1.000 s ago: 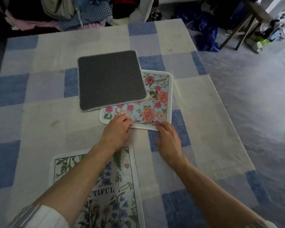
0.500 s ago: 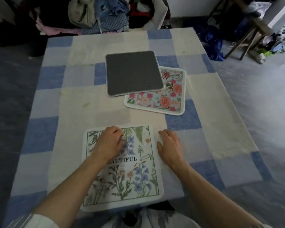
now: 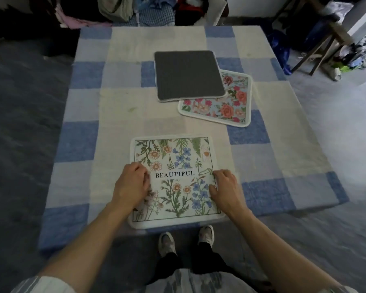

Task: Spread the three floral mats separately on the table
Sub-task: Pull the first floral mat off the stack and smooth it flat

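Fingers of the left hand are laid curled over the left margin of the "BEAUTIFUL" mat; fingers of the right hand are bent down on its right margin. Neither hand is closed around anything: both are pressed flat on top, nothing gripped.

Item 1, "BEAUTIFUL" mat: print side up, flat, at the near edge of the tabletop, its near border level with or just over that edge; apart from the other two.

Item 2, rose mat: print side up, at the far right, partly covered.

Item 3, grey-backed mat: underside up, lying over the far-left corner of the rose mat; whether its hidden face is floral cannot be told.

Status, as judged: one mat placed, two not yet separated.

Handling note for the step in hand: even pressure is best applied outward from both margins so the mat is smoothed without being slid off the near edge; a small push away from the body would be prudent. Clear tablecloth at the left is available for the grey-backed mat.
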The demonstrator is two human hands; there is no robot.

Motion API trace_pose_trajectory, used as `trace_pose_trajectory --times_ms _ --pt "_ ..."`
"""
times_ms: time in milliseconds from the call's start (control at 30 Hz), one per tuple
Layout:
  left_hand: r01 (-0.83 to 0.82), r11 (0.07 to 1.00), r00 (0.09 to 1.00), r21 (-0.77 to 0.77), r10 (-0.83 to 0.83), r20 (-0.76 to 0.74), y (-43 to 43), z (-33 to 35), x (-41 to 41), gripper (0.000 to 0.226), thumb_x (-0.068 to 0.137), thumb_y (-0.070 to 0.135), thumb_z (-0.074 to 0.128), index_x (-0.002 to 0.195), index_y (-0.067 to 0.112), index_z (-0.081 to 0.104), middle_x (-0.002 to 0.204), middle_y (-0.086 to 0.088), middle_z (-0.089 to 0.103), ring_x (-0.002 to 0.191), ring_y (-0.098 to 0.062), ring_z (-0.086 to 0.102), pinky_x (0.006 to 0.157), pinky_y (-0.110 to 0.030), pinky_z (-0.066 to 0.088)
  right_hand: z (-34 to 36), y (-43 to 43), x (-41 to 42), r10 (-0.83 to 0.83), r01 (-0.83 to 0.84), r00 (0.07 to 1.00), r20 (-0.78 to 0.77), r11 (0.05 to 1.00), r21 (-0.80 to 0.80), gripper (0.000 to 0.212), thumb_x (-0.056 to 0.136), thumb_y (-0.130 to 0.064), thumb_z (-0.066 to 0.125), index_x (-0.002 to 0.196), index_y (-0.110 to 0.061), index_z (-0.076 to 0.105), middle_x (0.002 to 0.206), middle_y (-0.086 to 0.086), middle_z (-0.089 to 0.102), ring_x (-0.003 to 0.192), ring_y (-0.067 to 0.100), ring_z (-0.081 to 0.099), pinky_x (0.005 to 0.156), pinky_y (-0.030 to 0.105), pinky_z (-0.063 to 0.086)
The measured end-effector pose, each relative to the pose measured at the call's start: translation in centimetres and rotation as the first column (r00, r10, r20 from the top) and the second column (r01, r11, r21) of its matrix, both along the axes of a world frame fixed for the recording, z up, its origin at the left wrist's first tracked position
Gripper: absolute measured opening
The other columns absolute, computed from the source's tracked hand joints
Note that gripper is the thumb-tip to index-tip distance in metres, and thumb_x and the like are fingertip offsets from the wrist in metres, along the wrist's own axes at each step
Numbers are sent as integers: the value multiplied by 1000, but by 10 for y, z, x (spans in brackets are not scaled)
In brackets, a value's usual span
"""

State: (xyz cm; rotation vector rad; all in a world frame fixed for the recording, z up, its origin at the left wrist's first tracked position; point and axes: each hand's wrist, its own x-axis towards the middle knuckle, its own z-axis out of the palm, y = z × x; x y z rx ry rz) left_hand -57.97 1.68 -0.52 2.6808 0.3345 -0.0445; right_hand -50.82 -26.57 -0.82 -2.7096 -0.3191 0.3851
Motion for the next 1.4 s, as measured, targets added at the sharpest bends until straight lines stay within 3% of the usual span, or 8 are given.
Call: trace_pose_trajectory --times_ms 300,600,867,1400 --pt "-237 970 966 45 240 -93 -5 -10 -13 27 89 22 63 113 11 61 120 -12 52 110 -28 46 86 -39 49 -5 2 1 -128 128 992 -22 991 36 28 91 -23 58 117 -14 51 114 7 55 100 23 51 84 37 46" --pt "-324 945 943 -37 319 -94 -7 -12 -13 37 83 13 69 119 5 63 122 -17 53 114 -34 47 98 -41 43 -12 2 7 -150 154 987 -60 986 60 38 90 -3 56 126 -13 50 124 8 50 105 23 52 92 39 50" --pt "-339 941 936 -13 337 -101 -16 -12 -13 40 84 18 70 120 3 62 123 -16 52 116 -33 44 99 -41 42 -26 -7 17 -190 192 981 -26 972 135 30 90 -2 52 115 -20 55 110 4 55 87 16 51 73 31 49" --pt "-228 973 970 -47 222 -103 -63 -10 7 40 85 21 70 120 5 60 123 -13 48 116 -28 41 98 -35 41 -28 -61 37 -216 213 976 16 970 122 30 90 0 52 116 -15 55 112 7 54 88 18 52 73 31 48"
